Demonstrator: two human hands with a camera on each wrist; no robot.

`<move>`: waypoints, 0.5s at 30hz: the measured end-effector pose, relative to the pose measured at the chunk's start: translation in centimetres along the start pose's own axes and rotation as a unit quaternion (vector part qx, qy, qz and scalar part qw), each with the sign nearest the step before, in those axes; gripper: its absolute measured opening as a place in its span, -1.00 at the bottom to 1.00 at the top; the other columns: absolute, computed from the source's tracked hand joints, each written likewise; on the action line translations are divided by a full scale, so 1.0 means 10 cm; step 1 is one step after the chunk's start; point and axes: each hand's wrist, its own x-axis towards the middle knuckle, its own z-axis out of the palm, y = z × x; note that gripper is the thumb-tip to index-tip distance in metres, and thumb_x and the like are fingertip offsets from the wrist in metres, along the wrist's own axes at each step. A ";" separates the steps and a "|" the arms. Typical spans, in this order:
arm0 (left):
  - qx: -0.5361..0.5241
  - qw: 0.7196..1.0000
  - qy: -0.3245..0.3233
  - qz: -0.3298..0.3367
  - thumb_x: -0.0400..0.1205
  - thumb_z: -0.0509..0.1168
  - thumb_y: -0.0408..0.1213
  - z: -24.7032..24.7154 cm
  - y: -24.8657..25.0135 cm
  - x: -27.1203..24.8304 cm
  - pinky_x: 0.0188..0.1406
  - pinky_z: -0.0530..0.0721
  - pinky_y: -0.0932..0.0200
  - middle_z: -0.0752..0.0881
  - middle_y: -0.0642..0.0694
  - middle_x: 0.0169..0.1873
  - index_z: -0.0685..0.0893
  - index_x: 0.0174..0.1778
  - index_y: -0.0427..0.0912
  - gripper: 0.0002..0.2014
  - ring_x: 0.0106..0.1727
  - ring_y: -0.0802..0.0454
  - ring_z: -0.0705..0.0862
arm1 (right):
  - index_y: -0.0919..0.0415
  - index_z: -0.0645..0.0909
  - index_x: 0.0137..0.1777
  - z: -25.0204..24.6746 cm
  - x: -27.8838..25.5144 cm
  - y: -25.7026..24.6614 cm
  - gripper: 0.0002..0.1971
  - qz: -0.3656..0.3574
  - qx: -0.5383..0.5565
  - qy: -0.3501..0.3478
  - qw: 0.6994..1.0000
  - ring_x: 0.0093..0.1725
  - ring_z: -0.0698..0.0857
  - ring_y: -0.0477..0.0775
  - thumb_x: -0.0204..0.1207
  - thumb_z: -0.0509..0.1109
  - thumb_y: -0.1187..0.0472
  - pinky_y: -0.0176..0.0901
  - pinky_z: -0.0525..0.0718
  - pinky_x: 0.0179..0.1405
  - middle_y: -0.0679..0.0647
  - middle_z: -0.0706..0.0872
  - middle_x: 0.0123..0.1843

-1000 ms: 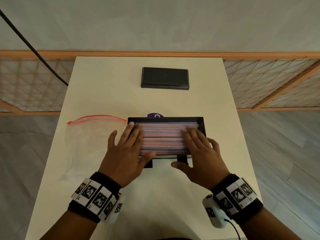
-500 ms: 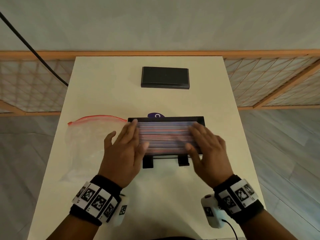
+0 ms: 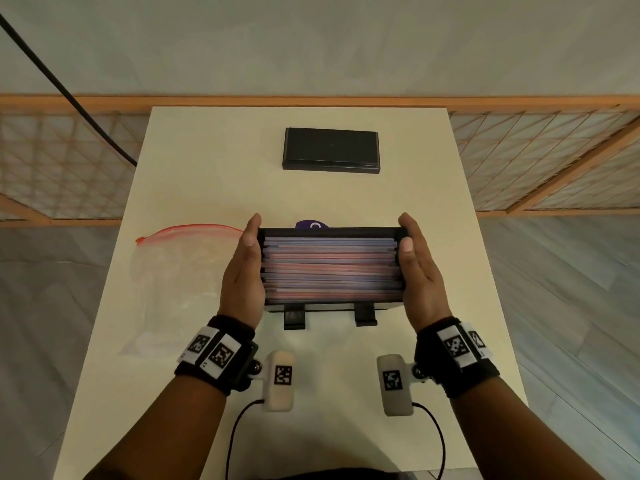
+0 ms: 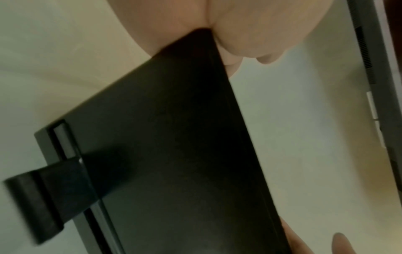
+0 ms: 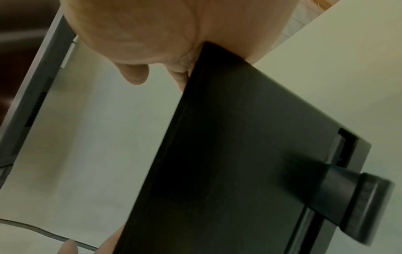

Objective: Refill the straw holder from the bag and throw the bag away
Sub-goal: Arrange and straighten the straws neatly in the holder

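The black straw holder (image 3: pixel 330 233) sits mid-table, filled with pink and blue straws (image 3: pixel 329 268) lying crosswise. My left hand (image 3: pixel 244 268) lies flat against its left end and my right hand (image 3: pixel 417 268) against its right end, fingers straight and pointing away from me. The clear zip bag (image 3: pixel 180 271) with a red seal lies flat and empty-looking on the table just left of the holder. In the left wrist view the holder's dark wall (image 4: pixel 174 154) fills the frame under my left hand (image 4: pixel 239 25). The right wrist view shows the same wall (image 5: pixel 239 154) below my right hand (image 5: pixel 141 34).
A black rectangular lid or box (image 3: pixel 330 150) lies at the far middle of the cream table (image 3: pixel 329 393). A small purple object (image 3: pixel 311 224) peeks out behind the holder. Wooden lattice screens stand on both sides, and a black cable crosses the upper left.
Both hands lifted off the top of the straws, where they lay flat, and moved outward to the two ends of the holder. The bag has not moved.
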 end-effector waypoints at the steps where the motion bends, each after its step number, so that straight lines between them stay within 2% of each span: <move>1: -0.002 1.000 -0.006 -0.003 0.64 -0.12 0.44 -0.01 -0.01 0.01 0.71 0.38 -0.13 0.43 0.18 0.67 0.31 0.70 0.31 -0.30 0.68 0.17 0.42 | -0.17 0.22 0.73 0.01 0.00 -0.01 -0.36 0.001 -0.003 0.001 1.000 0.63 0.41 -0.09 0.67 0.00 -0.30 0.11 0.39 0.67 -0.14 0.39 0.69; 7: -0.010 1.000 -0.007 -0.006 0.62 -0.11 0.49 -0.02 0.01 0.04 0.72 0.35 -0.16 0.41 0.22 0.68 0.29 0.71 0.32 -0.27 0.69 0.18 0.40 | -0.16 0.18 0.74 0.03 0.01 -0.05 -0.26 -0.001 -0.012 -0.007 1.000 0.62 0.40 -0.07 0.58 -0.02 -0.39 0.04 0.41 0.65 -0.15 0.36 0.70; 12: 0.001 1.000 -0.008 -0.007 0.62 -0.14 0.47 -0.01 0.04 0.02 0.69 0.39 -0.19 0.43 0.20 0.67 0.31 0.69 0.34 -0.29 0.67 0.13 0.43 | -0.08 0.21 0.74 0.02 0.03 -0.06 -0.28 -0.015 -0.039 -0.001 0.999 0.62 0.38 -0.10 0.62 -0.01 -0.35 -0.07 0.38 0.64 -0.12 0.35 0.71; 14: 0.019 1.000 -0.004 -0.006 0.62 -0.17 0.49 -0.01 0.07 0.01 0.67 0.43 -0.10 0.47 0.15 0.65 0.32 0.70 0.32 -0.26 0.65 0.09 0.47 | -0.08 0.22 0.74 0.01 0.03 -0.07 -0.32 -0.018 -0.061 -0.001 0.998 0.59 0.41 -0.09 0.66 0.02 -0.30 -0.10 0.41 0.57 -0.10 0.38 0.69; 15: 0.024 1.000 0.001 -0.004 0.63 -0.19 0.49 -0.01 0.08 0.00 0.65 0.45 0.05 0.47 0.12 0.65 0.32 0.71 0.28 -0.25 0.65 0.11 0.46 | -0.09 0.23 0.73 0.01 0.03 -0.08 -0.34 -0.019 -0.068 0.003 0.998 0.57 0.43 -0.10 0.67 0.05 -0.28 -0.12 0.43 0.53 -0.09 0.39 0.68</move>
